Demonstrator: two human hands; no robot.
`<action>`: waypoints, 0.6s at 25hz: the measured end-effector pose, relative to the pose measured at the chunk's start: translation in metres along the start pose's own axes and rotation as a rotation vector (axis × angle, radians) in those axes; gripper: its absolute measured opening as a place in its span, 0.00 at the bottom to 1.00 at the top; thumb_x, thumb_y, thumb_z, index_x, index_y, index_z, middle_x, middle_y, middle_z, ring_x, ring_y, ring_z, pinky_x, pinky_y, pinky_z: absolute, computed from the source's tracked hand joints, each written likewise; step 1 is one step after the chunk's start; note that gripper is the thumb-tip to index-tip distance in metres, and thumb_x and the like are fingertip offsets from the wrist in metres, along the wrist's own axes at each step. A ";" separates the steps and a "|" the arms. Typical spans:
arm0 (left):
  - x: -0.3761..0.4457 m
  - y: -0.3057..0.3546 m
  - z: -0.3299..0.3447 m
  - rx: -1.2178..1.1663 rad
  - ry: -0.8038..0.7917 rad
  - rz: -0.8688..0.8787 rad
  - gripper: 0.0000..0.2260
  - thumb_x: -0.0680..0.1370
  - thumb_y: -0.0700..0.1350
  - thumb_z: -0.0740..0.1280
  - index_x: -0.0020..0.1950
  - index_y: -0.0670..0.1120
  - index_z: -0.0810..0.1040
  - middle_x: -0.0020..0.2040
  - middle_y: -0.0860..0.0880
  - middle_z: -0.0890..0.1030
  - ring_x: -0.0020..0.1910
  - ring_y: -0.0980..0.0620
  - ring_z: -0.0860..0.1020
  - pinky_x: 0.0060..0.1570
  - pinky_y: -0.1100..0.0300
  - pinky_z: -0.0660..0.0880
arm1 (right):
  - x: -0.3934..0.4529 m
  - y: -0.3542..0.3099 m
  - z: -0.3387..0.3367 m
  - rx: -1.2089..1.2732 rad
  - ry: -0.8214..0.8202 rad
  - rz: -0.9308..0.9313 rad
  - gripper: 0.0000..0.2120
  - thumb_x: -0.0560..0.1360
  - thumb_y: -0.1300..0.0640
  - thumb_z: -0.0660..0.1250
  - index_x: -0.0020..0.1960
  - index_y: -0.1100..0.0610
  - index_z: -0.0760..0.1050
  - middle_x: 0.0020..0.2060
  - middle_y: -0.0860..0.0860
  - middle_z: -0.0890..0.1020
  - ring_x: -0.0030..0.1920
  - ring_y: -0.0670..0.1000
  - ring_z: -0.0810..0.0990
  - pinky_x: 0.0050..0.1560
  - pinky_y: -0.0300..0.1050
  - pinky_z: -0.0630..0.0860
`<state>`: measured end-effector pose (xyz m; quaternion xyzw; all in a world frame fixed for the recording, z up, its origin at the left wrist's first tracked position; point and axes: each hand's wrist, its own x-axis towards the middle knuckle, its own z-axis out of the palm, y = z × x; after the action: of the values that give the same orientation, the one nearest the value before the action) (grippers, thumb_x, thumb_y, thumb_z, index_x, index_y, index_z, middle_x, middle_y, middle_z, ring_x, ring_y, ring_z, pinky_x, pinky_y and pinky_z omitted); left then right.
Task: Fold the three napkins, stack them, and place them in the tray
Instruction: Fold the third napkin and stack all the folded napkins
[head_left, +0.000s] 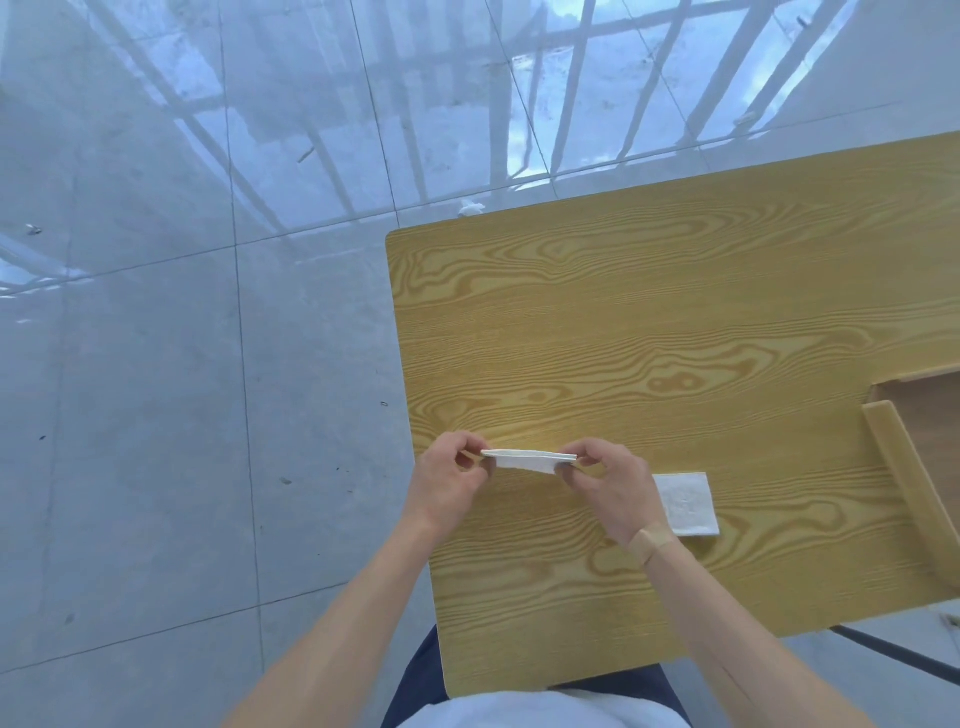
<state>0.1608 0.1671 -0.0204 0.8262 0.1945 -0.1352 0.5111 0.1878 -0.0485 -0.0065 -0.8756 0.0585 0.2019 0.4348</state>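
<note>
You pinch one folded napkin (530, 460) by its ends, left hand (451, 483) and right hand (608, 486) holding it just above the table (623, 312). A second folded napkin (688, 504) lies flat beside your right wrist. Only two napkins show; the third is not visible. The tray (898, 467) waits at the right edge, and neither napkin is in it yet.

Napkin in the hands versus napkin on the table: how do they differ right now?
The held napkin is lifted above the table, pinched at its ends by the left hand and right hand; the lying napkin rests flat, ungripped, partly behind the right hand. The held one shows mostly its thin folded edge; the lying one shows its broad face. Both are white and folded.
</note>
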 end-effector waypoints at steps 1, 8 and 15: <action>-0.002 0.002 0.002 -0.004 0.004 -0.025 0.05 0.75 0.45 0.73 0.43 0.55 0.80 0.44 0.57 0.81 0.41 0.59 0.78 0.39 0.73 0.71 | -0.001 0.002 -0.003 0.018 -0.006 0.021 0.07 0.71 0.54 0.74 0.41 0.41 0.81 0.39 0.38 0.82 0.47 0.39 0.79 0.46 0.37 0.71; -0.033 0.030 0.043 -0.144 -0.011 -0.139 0.01 0.74 0.46 0.72 0.43 0.52 0.82 0.37 0.55 0.83 0.36 0.56 0.80 0.42 0.61 0.75 | -0.016 0.029 -0.053 0.179 -0.091 0.124 0.04 0.70 0.54 0.74 0.44 0.46 0.83 0.38 0.44 0.86 0.41 0.42 0.83 0.44 0.37 0.76; -0.071 0.063 0.118 -0.244 0.012 -0.222 0.03 0.76 0.43 0.72 0.42 0.49 0.81 0.32 0.56 0.81 0.30 0.58 0.75 0.31 0.70 0.71 | -0.025 0.078 -0.121 0.136 -0.116 0.147 0.05 0.69 0.50 0.77 0.43 0.49 0.82 0.36 0.46 0.86 0.39 0.46 0.84 0.45 0.44 0.80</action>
<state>0.1240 0.0224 0.0074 0.7320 0.3029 -0.1612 0.5885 0.1797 -0.1938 0.0113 -0.8242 0.1110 0.2793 0.4799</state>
